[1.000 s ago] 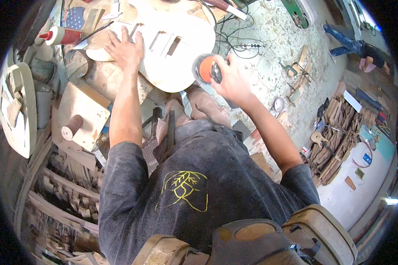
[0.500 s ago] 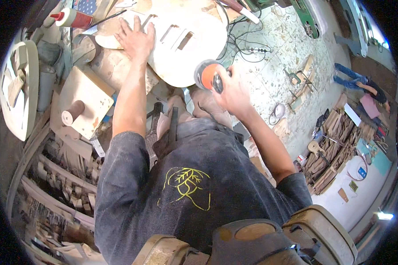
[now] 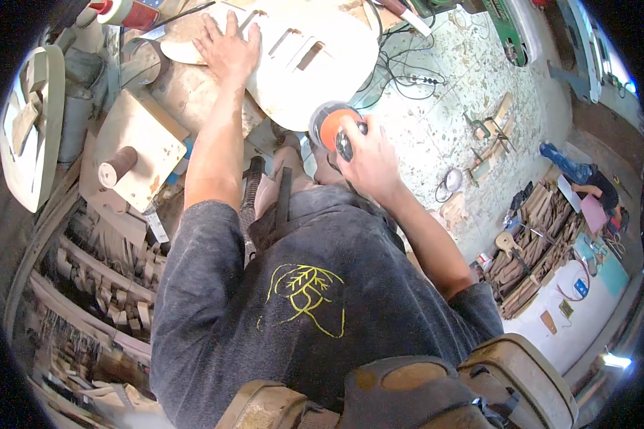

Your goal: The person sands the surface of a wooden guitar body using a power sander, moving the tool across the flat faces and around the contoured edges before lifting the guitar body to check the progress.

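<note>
A pale wooden guitar body [image 3: 322,68] with cut-out slots lies on the workbench in front of me. My left hand [image 3: 227,48] is pressed flat on its left part, fingers spread. My right hand [image 3: 365,159] grips an orange round sander [image 3: 330,126] held against the body's lower right edge. My dark grey shirt fills the lower middle of the view.
A light wooden block with a short dowel [image 3: 118,166] sits left of my arm. Stacked wood pieces [image 3: 114,286] fill shelves at the lower left. Cables [image 3: 408,71] trail on the speckled floor; wood scraps [image 3: 529,250] and another person [image 3: 597,187] are at the right.
The view has shifted, so the guitar body and both hands sit higher in the picture. My right hand with the sander has moved slightly along the body's lower edge.
</note>
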Demonstrator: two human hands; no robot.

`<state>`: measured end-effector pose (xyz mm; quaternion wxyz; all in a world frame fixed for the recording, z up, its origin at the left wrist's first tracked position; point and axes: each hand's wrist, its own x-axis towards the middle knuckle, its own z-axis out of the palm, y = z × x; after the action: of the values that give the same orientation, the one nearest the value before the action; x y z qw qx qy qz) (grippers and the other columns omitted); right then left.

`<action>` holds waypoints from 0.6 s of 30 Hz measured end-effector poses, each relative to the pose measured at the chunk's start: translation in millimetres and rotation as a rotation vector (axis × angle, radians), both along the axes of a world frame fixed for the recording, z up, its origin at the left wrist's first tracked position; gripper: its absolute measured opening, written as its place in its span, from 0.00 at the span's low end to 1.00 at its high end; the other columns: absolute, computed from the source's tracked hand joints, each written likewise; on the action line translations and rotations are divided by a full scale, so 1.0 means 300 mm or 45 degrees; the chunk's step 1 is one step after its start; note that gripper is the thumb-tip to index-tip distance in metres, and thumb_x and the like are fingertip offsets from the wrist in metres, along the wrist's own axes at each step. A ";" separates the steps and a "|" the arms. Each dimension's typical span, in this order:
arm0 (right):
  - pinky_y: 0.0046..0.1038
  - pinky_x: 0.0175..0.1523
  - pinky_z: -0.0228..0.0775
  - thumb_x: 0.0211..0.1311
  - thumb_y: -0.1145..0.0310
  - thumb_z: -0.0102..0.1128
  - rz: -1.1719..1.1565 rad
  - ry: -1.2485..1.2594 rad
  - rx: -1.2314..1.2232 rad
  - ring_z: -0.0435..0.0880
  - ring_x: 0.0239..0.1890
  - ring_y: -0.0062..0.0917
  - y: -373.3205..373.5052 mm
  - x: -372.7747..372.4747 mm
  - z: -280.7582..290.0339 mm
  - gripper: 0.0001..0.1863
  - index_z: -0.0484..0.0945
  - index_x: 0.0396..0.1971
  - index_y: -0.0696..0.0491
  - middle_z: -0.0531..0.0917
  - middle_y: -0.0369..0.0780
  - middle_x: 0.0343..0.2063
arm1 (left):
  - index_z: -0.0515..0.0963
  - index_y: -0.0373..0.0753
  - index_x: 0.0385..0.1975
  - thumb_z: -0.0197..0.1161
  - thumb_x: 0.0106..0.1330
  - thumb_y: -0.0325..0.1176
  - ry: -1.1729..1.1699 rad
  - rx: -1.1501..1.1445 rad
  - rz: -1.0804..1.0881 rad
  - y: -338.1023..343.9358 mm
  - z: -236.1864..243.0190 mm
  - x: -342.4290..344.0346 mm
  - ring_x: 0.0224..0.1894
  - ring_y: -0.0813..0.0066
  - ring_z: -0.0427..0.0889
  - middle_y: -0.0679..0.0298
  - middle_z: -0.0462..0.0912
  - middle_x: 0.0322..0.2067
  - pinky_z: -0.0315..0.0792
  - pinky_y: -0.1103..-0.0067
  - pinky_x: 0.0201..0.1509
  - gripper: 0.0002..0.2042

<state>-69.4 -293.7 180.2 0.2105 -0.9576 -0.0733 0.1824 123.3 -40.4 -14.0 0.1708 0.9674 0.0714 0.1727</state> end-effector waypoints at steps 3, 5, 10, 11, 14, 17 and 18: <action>0.48 0.49 0.78 0.50 0.70 0.74 -0.026 -0.009 -0.023 0.80 0.50 0.52 0.025 0.033 0.020 0.33 0.73 0.58 0.47 0.73 0.52 0.48 | 0.73 0.49 0.71 0.56 0.68 0.62 -0.004 0.006 -0.010 0.010 -0.005 -0.012 0.75 0.40 0.61 0.42 0.58 0.76 0.43 0.48 0.82 0.35; 0.47 0.49 0.79 0.50 0.70 0.74 0.023 -0.017 -0.024 0.80 0.50 0.53 0.015 0.011 0.001 0.33 0.73 0.59 0.47 0.73 0.52 0.48 | 0.73 0.49 0.71 0.56 0.68 0.62 -0.009 0.017 -0.010 0.015 0.005 -0.007 0.75 0.39 0.61 0.42 0.58 0.76 0.43 0.48 0.82 0.35; 0.48 0.46 0.79 0.49 0.71 0.75 0.034 0.007 -0.028 0.80 0.47 0.53 0.016 -0.057 -0.010 0.35 0.71 0.60 0.44 0.71 0.52 0.49 | 0.72 0.37 0.70 0.61 0.69 0.52 0.208 -0.051 -0.001 -0.028 0.123 -0.032 0.75 0.39 0.59 0.36 0.64 0.72 0.49 0.48 0.79 0.34; 0.47 0.46 0.79 0.49 0.70 0.75 0.015 0.010 -0.031 0.80 0.48 0.53 0.027 -0.042 -0.005 0.35 0.71 0.60 0.44 0.71 0.51 0.49 | 0.72 0.37 0.70 0.61 0.69 0.52 0.212 -0.050 -0.003 -0.031 0.136 -0.030 0.75 0.39 0.59 0.36 0.64 0.72 0.49 0.48 0.79 0.34; 0.48 0.46 0.80 0.49 0.71 0.75 0.010 -0.021 -0.012 0.80 0.49 0.52 0.060 0.026 0.018 0.36 0.72 0.60 0.42 0.71 0.51 0.50 | 0.72 0.36 0.70 0.61 0.69 0.51 0.223 -0.027 -0.020 -0.020 0.145 -0.029 0.75 0.40 0.60 0.35 0.64 0.71 0.50 0.48 0.79 0.34; 0.48 0.47 0.81 0.48 0.70 0.75 0.083 0.106 -0.097 0.79 0.50 0.52 0.068 -0.030 0.021 0.36 0.72 0.60 0.41 0.70 0.51 0.51 | 0.72 0.35 0.70 0.61 0.69 0.51 0.188 0.013 0.000 -0.011 0.111 -0.029 0.75 0.39 0.60 0.35 0.63 0.71 0.50 0.48 0.79 0.34; 0.48 0.47 0.81 0.48 0.70 0.75 0.084 0.106 -0.096 0.79 0.50 0.52 0.074 -0.055 0.015 0.36 0.72 0.60 0.41 0.70 0.51 0.51 | 0.72 0.35 0.69 0.61 0.69 0.51 0.172 0.024 0.002 -0.012 0.113 -0.030 0.75 0.39 0.60 0.35 0.63 0.72 0.50 0.48 0.79 0.34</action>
<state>-85.8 -271.4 184.7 0.1711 -0.9535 -0.0891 0.2315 114.3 -44.0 19.8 0.1562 0.9784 0.0817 0.1079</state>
